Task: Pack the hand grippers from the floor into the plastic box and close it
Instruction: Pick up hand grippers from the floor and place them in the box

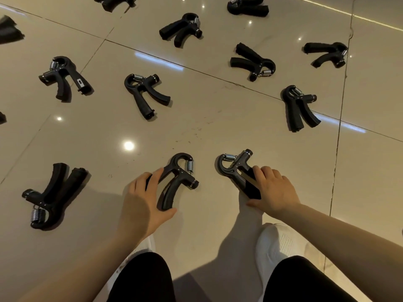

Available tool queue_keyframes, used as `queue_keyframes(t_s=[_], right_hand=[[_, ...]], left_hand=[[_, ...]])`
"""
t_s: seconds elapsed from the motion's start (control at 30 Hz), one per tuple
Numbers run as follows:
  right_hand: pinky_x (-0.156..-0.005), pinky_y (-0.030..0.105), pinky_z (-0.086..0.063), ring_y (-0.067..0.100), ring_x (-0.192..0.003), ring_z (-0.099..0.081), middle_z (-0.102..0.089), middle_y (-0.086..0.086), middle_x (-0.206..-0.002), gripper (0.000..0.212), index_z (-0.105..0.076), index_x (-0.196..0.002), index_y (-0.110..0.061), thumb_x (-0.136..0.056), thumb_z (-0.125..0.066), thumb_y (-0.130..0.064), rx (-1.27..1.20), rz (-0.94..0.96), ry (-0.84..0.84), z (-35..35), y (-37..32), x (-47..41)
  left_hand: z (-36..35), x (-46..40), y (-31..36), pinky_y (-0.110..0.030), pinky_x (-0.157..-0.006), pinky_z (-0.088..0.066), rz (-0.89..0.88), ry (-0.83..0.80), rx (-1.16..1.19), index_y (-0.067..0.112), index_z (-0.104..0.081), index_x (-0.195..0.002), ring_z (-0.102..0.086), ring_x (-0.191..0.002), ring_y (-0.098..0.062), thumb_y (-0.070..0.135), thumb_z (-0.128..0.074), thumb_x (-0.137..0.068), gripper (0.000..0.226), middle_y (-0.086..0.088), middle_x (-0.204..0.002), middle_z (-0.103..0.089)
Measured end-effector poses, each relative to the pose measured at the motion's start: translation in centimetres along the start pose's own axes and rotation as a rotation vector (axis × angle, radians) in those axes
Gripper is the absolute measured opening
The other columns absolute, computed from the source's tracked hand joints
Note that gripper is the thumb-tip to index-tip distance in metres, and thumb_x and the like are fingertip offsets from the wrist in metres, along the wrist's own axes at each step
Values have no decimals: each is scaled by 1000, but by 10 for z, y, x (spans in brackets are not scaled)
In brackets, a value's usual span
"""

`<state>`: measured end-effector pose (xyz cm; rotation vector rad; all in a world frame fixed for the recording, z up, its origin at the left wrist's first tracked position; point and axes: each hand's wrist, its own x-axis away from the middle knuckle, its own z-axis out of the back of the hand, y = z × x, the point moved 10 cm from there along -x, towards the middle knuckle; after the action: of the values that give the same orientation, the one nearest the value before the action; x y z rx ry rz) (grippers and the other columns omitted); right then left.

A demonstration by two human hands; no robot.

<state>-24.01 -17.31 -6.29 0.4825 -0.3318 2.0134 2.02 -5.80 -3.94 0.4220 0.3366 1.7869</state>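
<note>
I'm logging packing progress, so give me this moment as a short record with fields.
left hand: grips the near-centre hand gripper on the floor
right hand: grips the neighbouring hand gripper by its handles
loose hand grippers: many more scattered over the tiles
plastic box: not in view
packing: not visibly started

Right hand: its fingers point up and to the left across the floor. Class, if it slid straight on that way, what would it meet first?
The right hand already grips a hand gripper by its handles. Beyond that, the line looks like bare floor tile; depth is uncertain.
</note>
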Motion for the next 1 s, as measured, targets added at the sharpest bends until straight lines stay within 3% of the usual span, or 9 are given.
queue_keyframes(t_s=[0.13, 0.23, 0.43, 0.53, 0.67, 0.83, 1.0], right_hand=[[-93, 31, -36, 23, -111, -47, -47, 0, -124, 78, -32, -134, -22, -71, -65, -55, 31, 69, -5, 14, 7, -1], [-95, 33, -35, 22, -111, -46, -48, -2, -124, 79, -30, -137, -26, -71, -65, -53, 16, 74, 42, 34, 16, 3], [-101, 34, -31, 20, -117, -42, -48, -3, -127, 77, -29, -136, -27, -73, -68, -45, 104, 116, 178, 82, 18, 27], [-100, 36, -29, 21, -116, -41, -49, -2, -127, 75, -32, -135, -27, -72, -69, -42, 192, 136, 244, 108, 27, 48], [-102, 36, -28, 20, -123, -37, -48, -2, -131, 80, -36, -136, -27, -67, -74, -44, 25, -28, 396, 148, 65, 100], [-101, 36, -29, 21, -124, -37, -47, 0, -134, 87, -36, -138, -26, -64, -80, -37, -192, -241, 583, 163, 118, 191], [-93, 33, -27, 21, -119, -39, -51, 1, -129, 88, -39, -136, -25, -60, -82, -34, -259, -405, 693, 145, 170, 278]], left_hand=[[6, -6, 16, -38, -86, -43, -47, 8, 8, 14, -39, -135, -38, -104, -19, 66, -59, -55, 97, -7, -112, -53], [10, -13, 40, -34, -90, -39, -110, -17, 25, 17, -36, -136, -32, -108, -16, 57, -76, -54, 99, -5, -117, -50], [24, -24, 101, -28, -90, -41, -272, -7, 51, 32, -26, -136, -31, -112, -14, 47, -80, -58, 96, 2, -125, -28], [31, -25, 126, -35, -86, -52, -301, -15, 74, 41, -21, -136, -39, -113, -14, 54, -77, -59, 96, 6, -131, -25], [37, -14, 170, -42, -72, -58, -401, -17, 107, 41, -24, -136, -43, -114, -16, 59, -71, -59, 92, 7, -135, -27], [46, 17, 244, -32, -89, -45, -610, 7, 194, 32, -35, -132, -44, -117, -23, 50, -70, -59, 83, 0, -134, -32], [44, 44, 319, -39, -92, -44, -803, -33, 156, 25, -43, -131, -44, -117, -26, 55, -66, -62, 79, -7, -134, -37]])
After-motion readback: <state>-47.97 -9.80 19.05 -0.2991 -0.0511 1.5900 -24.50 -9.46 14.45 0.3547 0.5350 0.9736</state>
